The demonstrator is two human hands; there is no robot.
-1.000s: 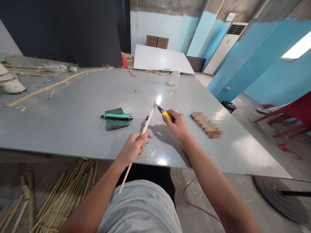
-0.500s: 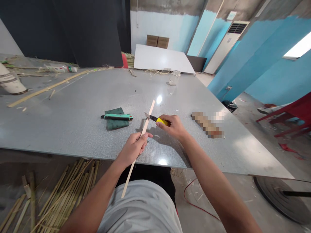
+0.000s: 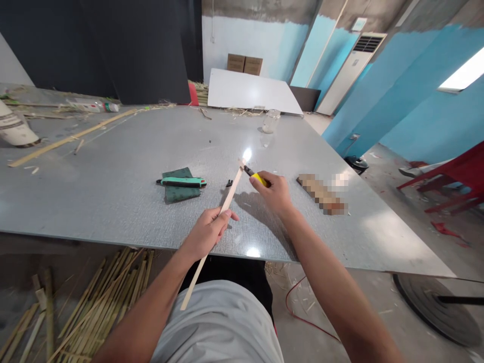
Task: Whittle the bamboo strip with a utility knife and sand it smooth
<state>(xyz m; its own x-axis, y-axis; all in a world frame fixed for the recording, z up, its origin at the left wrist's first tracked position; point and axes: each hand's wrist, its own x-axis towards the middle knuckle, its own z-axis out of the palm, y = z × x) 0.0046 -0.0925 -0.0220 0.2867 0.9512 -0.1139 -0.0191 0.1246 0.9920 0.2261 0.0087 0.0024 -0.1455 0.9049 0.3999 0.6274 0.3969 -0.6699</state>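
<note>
A thin pale bamboo strip (image 3: 231,195) slants from my lap up over the table's front edge. My left hand (image 3: 210,229) is closed around its middle, index finger pointing out to the right. In my right hand (image 3: 273,190) is a yellow-and-black utility knife (image 3: 258,178), gripped with its front end against the strip near the far tip; glare partly hides the blade. A small black piece (image 3: 229,183) lies on the table just left of the strip. Farther left, a green-and-black folding tool (image 3: 183,182) rests on a dark green cloth-like sheet (image 3: 181,195).
On the grey table (image 3: 124,201) stand a clear glass jar (image 3: 270,121) and a white bucket (image 3: 15,126). A long bamboo strip (image 3: 71,137) lies at left, a blurred-out block (image 3: 321,194) at right. Bundled bamboo strips (image 3: 102,297) lie below the front edge.
My right hand has moved the knife along the strip, away from me, to near its far tip. The left hand keeps its hold in about the same place.
</note>
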